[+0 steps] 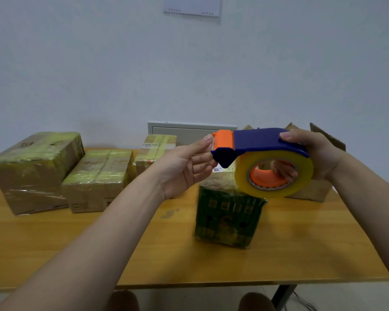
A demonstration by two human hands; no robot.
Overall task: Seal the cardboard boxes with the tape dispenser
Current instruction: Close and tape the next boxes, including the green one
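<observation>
One head-worn wide-angle view looks forward and slightly down across the bench (76, 254) toward the wall (99, 63), left hand (184, 169) and right hand (321, 153) close before it.

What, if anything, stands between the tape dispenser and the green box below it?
Nothing visible. The right hand holds the tape dispenser above the green box; the left hand is at its orange front end, not underneath.
</observation>
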